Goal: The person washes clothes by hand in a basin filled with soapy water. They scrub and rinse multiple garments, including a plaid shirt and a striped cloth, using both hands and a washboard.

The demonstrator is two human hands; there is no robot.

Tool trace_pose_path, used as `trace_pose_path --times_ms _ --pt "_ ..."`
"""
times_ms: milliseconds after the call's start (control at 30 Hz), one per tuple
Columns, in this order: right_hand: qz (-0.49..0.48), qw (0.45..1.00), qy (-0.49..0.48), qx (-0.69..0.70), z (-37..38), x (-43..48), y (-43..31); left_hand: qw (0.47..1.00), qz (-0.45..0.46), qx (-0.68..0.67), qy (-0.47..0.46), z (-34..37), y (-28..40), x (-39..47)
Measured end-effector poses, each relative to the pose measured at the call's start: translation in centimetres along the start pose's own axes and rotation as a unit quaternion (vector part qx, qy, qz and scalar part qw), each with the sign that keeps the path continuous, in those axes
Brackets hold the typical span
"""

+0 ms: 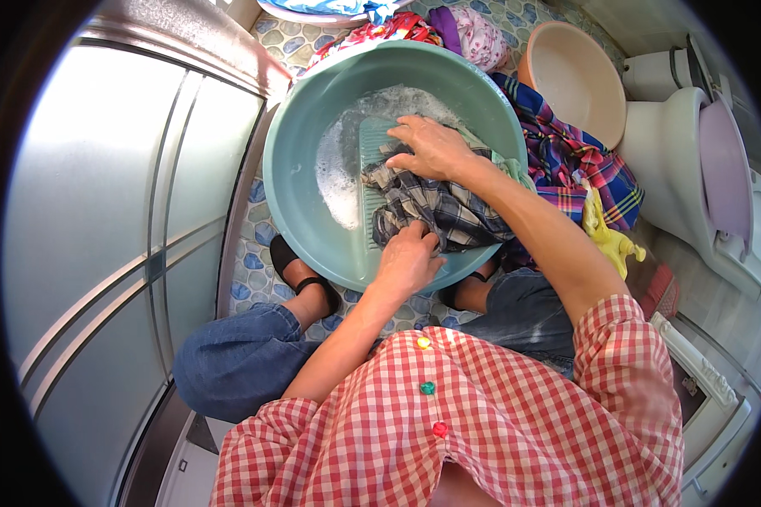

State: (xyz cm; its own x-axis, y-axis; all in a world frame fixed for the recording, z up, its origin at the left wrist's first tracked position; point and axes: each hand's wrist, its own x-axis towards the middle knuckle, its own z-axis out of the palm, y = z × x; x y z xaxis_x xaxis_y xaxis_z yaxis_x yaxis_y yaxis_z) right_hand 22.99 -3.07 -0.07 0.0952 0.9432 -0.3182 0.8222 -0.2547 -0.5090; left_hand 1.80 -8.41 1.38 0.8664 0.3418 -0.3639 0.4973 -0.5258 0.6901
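A large green plastic basin (304, 234) stands on the floor before me, with soapy water (342, 196) inside. A ribbed green washboard (375, 136) lies in it, partly covered by a wet plaid cloth garment (463, 212). My left hand (409, 253) has its fingers curled into the near edge of that garment. Above its far part is my right hand (434, 149), fingers spread and apart, with the palm facing down; whether it touches the cloth is hard to tell. A light green cloth (513, 168) rests at the basin's right side.
Beside the basin on the right lie a blue and pink plaid cloth (599, 171) and a yellow cloth (609, 244). Beyond are an orange-rimmed basin (571, 82) and a toilet (666, 152). Red and floral clothes (482, 38) lie behind. A frosted glass door (108, 165) bounds the left.
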Motion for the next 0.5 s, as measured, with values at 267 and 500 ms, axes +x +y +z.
trace_pose_path --times_ms 267,500 --pt "0.154 0.986 -0.025 0.057 6.2 -0.4 -0.2 0.988 -0.151 -0.002 0.008 -5.2 -0.2 0.8" --pt "0.084 0.983 -0.009 0.164 3.1 -2.3 4.7 0.976 -0.060 -0.081 0.191 -3.2 -2.8 2.2"
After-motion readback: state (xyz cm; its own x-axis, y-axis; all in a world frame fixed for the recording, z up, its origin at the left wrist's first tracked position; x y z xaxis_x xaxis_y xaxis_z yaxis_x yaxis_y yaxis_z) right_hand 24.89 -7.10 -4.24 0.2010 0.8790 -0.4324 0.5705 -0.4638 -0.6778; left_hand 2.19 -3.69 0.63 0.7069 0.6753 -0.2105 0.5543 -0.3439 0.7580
